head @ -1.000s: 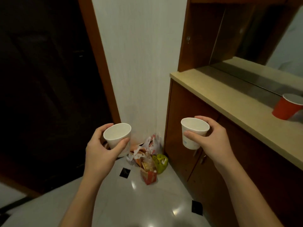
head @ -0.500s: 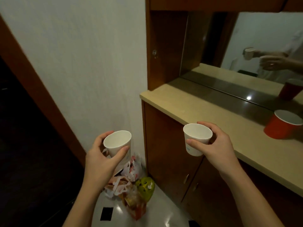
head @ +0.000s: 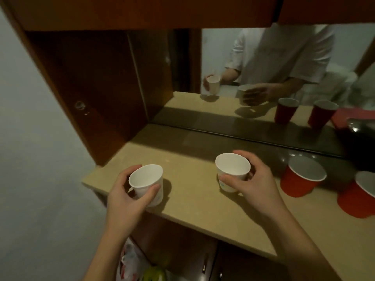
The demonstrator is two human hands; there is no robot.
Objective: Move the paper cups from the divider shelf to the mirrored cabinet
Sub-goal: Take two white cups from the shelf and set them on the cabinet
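Note:
My left hand (head: 126,196) grips a white paper cup (head: 146,180) low over the near left corner of the beige cabinet top (head: 190,201); whether the cup touches the surface I cannot tell. My right hand (head: 254,182) grips a second white paper cup (head: 232,169) over the middle of the same top, its base close to the surface. Both cups are upright and look empty. The mirror (head: 253,78) at the back of the cabinet reflects both hands with their cups.
Two red paper cups (head: 300,179) (head: 359,196) stand on the top at the right, close to my right hand. A dark wooden side panel (head: 97,88) and an upper cabinet (head: 142,11) enclose the niche. Plastic bags (head: 134,264) lie on the floor below.
I have come up to the cabinet. Both hands have moved forward and down, bringing the two white cups from in front of the cabinet to just over its top.

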